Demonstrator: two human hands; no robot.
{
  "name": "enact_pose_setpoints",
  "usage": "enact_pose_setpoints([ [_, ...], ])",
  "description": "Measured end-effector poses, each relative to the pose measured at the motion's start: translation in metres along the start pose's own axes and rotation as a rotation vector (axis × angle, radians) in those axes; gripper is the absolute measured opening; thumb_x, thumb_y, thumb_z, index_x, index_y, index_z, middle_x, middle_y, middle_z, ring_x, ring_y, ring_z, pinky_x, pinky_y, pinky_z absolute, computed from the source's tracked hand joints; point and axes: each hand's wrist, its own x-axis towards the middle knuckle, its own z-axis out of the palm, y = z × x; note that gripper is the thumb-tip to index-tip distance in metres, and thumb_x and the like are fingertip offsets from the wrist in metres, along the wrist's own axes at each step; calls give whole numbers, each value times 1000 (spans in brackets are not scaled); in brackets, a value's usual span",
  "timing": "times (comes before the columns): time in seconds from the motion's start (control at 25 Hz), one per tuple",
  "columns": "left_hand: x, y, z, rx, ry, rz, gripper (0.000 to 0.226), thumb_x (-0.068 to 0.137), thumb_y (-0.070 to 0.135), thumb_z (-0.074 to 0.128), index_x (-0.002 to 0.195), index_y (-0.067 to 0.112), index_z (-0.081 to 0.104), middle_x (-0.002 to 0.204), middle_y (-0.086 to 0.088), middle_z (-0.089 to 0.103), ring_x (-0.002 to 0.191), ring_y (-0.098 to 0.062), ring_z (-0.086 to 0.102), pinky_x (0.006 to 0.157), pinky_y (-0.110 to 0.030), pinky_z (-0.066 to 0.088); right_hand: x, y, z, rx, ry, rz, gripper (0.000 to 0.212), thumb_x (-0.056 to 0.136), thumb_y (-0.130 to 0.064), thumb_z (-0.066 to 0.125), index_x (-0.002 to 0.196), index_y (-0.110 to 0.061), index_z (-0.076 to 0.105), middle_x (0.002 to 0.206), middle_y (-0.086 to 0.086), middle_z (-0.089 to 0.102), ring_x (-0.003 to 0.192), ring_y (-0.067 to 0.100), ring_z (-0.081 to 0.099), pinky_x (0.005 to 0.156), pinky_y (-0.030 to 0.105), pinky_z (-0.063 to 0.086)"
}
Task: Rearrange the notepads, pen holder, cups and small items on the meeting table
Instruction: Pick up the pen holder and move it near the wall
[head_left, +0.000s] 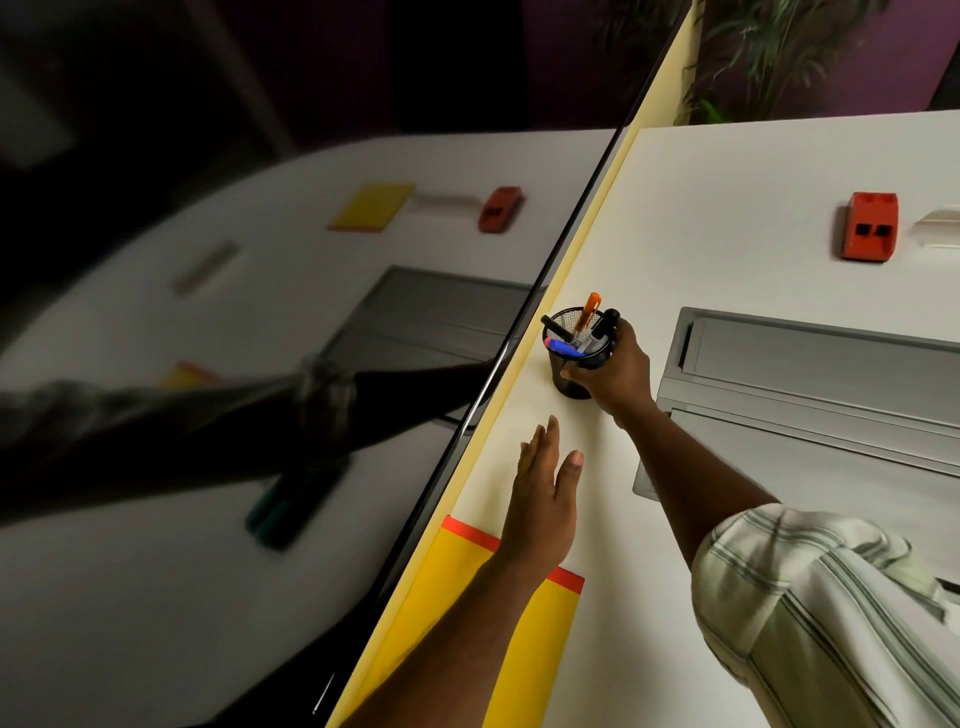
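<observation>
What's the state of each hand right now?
Left hand: open, fingers straight, holding nothing.
Right hand: closed grip around the black mesh pen holder.

Office meeting room. Evidence: long white table (727, 208) with a brushed-metal cable hatch (831, 364) sunk into it, just right of the right grip (618, 371). Grip is on a mesh pen holder (556, 364) full of markers. Yellow notepad (452, 571) nearer than the grip, red plastic desk item (870, 226) far right of it. Glossy dark panel (260, 364) left of the grip mirrors the table. Leafy plant (769, 57) and purple wall (857, 78) beyond.
</observation>
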Motion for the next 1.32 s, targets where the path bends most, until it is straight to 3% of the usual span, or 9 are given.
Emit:
enact_pose_setpoints([
  [0.16,0,-5,-1,5,0,0,54,99,41,32,148,35,12,159,8,11,148,-15,8,117,-38,25,4,8,9,-77,29,75,89,64,-3,82,139,-9,34,135,10,49,120,25,51,90,30,46],
  [0.4,-4,-18,3,41,-18,-4,54,98,44,32,148,38,9,159,10,9,147,-15,8,116,-37,24,0,13,13,-123,214,126,82,65,-7,84,132,-9,37,131,13,41,119,28,46,97,35,46],
  [0.8,-22,-17,10,-24,-14,-9,55,98,42,34,149,35,12,159,7,14,147,-16,12,117,-38,24,-62,23,-7,-271,71,96,75,76,-5,75,138,-5,33,136,16,41,123,30,45,101,38,41],
  [1.04,-60,-9,21,-116,-15,-11,55,100,35,38,149,25,17,158,3,19,147,-17,14,118,-41,22,-121,5,-37,-238,40,105,64,81,-9,71,134,-2,37,133,18,46,122,29,47,102,39,42],
  [1.24,-95,-4,34,-132,-40,-24,54,99,33,39,149,22,21,157,0,21,146,-19,16,117,-41,26,-181,1,-65,-312,32,57,51,84,-13,68,128,-6,43,126,13,52,116,27,51,92,29,42],
  [1.32,-107,-2,37,-97,-62,-12,55,99,34,39,149,23,20,158,0,20,146,-19,16,117,-40,26,-204,2,-78,-395,7,46,52,85,-15,66,130,-8,42,128,12,51,118,27,50,93,31,44],
])
